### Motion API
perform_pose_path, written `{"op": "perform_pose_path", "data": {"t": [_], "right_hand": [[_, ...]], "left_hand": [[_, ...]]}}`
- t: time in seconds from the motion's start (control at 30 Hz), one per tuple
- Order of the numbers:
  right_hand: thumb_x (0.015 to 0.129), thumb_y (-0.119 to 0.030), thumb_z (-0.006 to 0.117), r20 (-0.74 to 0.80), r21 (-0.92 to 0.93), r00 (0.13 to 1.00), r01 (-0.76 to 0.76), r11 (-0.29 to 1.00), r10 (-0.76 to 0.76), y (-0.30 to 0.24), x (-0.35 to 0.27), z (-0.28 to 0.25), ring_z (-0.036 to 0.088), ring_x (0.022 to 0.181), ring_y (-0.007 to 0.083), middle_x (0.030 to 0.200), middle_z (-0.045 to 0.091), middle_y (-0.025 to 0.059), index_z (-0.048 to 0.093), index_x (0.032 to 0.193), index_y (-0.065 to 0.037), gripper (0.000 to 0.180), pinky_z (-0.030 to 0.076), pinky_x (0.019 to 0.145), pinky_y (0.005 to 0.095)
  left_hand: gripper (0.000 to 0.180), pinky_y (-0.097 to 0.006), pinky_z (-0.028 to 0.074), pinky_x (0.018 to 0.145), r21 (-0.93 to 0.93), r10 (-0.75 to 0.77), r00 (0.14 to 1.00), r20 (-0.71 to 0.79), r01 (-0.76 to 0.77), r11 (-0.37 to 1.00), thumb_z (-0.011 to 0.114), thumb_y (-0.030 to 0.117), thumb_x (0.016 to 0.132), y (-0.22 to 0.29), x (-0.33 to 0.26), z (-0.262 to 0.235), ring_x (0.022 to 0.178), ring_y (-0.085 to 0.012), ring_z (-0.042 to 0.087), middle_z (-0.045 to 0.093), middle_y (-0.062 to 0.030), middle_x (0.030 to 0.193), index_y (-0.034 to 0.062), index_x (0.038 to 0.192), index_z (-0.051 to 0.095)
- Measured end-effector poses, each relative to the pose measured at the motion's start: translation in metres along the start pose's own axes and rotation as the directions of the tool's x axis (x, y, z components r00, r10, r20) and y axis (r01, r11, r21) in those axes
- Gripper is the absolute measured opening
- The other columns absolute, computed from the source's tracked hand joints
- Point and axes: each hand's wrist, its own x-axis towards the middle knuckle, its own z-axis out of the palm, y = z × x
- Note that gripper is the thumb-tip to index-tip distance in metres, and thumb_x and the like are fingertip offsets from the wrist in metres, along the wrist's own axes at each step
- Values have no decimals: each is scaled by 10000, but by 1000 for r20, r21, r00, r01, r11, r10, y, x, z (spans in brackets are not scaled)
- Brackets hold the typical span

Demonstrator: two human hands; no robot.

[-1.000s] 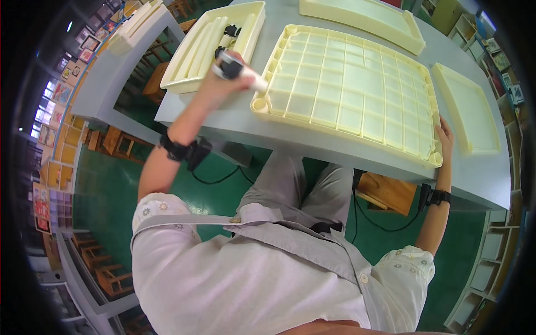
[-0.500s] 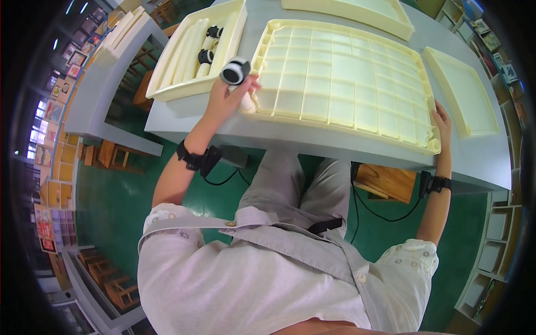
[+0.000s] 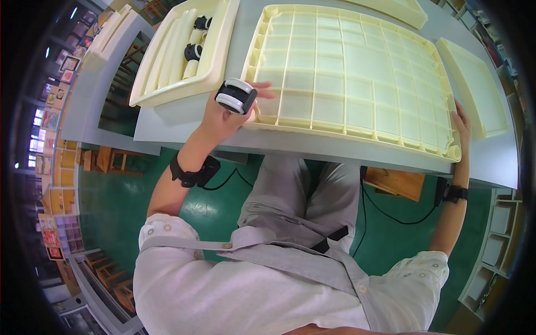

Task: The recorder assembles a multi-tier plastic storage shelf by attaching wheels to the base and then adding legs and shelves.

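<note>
Cream grid tray (image 3: 357, 72) beside grooved tray (image 3: 184, 56)

Cut off by the top edge: far rim of the grid tray (image 3: 357, 72) and the ribbed cream tray (image 3: 167, 67).

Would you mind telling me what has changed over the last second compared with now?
The left hand, holding a black-and-white roller, has drawn back from the slotted tray to the near left corner of the big grid tray. The right hand stays on the grid tray's right edge; two rollers remain in the slotted tray.
</note>
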Motion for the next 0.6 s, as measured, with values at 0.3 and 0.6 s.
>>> {"op": "perform_pose_path", "data": {"t": [0.3,0.6], "right_hand": [[834,-125,484,5,26,1000,18,1000,-18,3,-1,-1,545,922,158,1103,527,132,403,1208,60,425,449,776,246],[833,-101,487,-25,-60,997,71,996,-73,15,3,-18,505,986,166,1155,489,140,404,1203,71,416,402,833,251]], "left_hand": [[310,-323,388,887,142,-322,924,208,297,944,553,58,754,23,0,-21,1039,-182,512,564,-70,1064,32,1060,519],[312,-315,457,632,856,-591,790,-165,412,313,571,271,782,-3,60,-152,666,-229,586,616,-131,784,1,936,558]]}}
